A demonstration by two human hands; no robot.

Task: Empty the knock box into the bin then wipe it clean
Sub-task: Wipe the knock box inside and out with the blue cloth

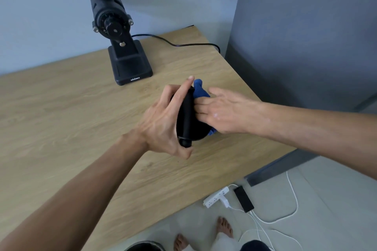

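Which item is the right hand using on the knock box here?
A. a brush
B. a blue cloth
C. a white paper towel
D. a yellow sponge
B: the right hand presses a blue cloth into the knock box, which the left hand grips.

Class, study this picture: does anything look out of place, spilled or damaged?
No spill or damage shows. The knock box is tipped sideways, but the left hand grips it while the right hand presses a cloth inside.

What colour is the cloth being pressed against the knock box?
The cloth is blue, clearest in the head view, beneath the right hand against the black knock box.
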